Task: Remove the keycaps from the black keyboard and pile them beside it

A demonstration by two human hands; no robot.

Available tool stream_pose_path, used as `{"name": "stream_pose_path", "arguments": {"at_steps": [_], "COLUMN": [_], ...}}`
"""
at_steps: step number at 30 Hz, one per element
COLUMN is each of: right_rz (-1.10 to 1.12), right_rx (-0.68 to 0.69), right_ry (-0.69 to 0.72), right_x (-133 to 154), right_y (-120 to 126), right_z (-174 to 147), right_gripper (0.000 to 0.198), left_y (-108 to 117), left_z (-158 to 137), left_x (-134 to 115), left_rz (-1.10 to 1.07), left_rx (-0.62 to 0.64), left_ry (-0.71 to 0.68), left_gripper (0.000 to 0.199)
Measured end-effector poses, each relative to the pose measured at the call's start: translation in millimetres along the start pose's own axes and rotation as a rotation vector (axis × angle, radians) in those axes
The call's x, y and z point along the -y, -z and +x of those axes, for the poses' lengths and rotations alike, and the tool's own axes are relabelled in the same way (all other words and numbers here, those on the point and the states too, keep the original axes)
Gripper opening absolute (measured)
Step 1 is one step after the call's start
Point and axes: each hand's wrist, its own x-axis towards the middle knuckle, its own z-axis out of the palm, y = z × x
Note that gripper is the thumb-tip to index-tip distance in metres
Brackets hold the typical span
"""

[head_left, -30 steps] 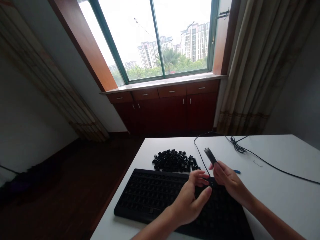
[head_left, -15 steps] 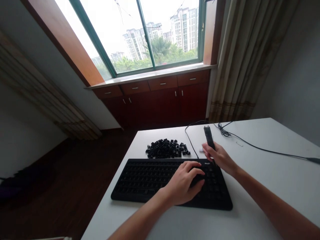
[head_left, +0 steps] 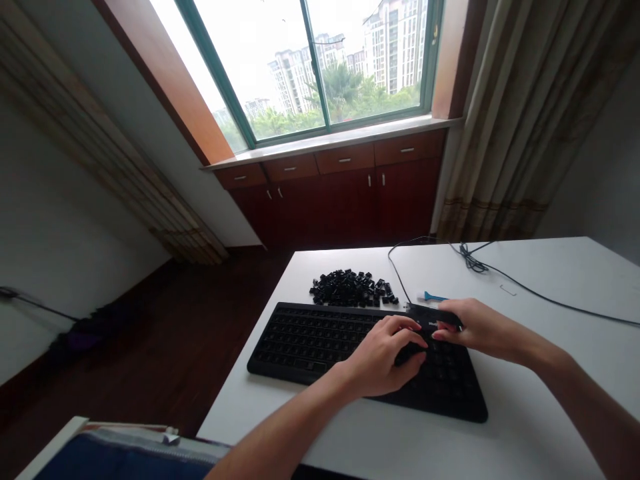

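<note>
Long black keycap bar [head_left: 433, 316] was in my right hand [head_left: 480, 328], pinched between fingertips and thumb. It lay roughly level, across the far right corner of the keyboard [head_left: 320, 340], its left end poking out past my fingers. Narrow, matte, dark; no detail readable on it.

My left hand [head_left: 385, 357] rested on the right half of the keyboard, fingers curled down onto the key area and holding nothing, fingertips just beside the bar. The two hands nearly touched there, and between them they covered that patch of the board, so I could not tell what was underneath.

The keyboard was black, full-width, sitting at an angle on the white counter [head_left: 550, 373]. Its rows looked dark and sunken.

A pile of loose black keycaps [head_left: 353, 289] sat just behind the keyboard's far edge. A small blue-handled tool [head_left: 433, 296] lay near it to the right, just beyond my right hand. A black cable [head_left: 525, 288] ran from the keyboard's back across the counter to the right edge, with a bundled loop near the far side. A small pale clip-like piece [head_left: 508, 289] lay beside the cable.
</note>
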Motion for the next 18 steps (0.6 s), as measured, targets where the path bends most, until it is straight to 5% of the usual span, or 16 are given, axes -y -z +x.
{"name": "stream_pose_path", "arguments": {"at_steps": [18], "right_rz": [0.114], "right_rx": [0.076], "right_ry": [-0.016], "right_x": [-20.0], "right_y": [-6.9], "right_z": [4.6], "right_gripper": [0.016], "left_y": [0.3], "left_z": [2.7], "left_x": [8.0], "left_rz": [-0.198], "left_rx": [-0.096], "left_ry": [0.011], "left_gripper": [0.028]}}
